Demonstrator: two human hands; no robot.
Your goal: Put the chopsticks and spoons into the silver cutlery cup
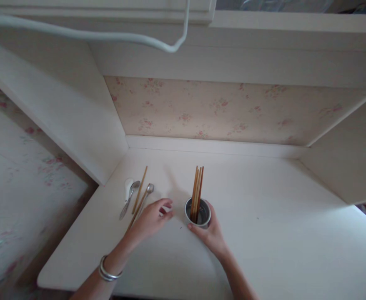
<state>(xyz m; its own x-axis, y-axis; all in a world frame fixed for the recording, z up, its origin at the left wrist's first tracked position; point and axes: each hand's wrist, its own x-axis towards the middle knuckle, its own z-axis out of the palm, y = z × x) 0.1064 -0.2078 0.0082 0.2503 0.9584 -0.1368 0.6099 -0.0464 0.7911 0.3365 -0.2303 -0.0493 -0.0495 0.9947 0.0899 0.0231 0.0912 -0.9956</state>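
My right hand is wrapped round a small metal cup that stands on the white desk. Several wooden chopsticks stand upright in the cup. My left hand, with bangles on the wrist, hovers just left of the cup, its fingers curled in a pinch on a small white thing I cannot make out. Left of that hand lie two loose chopsticks, two metal spoons and a white ceramic spoon.
The desk sits in an alcove with a floral back wall and white side panels. A white cable hangs across the top. The desk's left edge drops off beside a floral surface.
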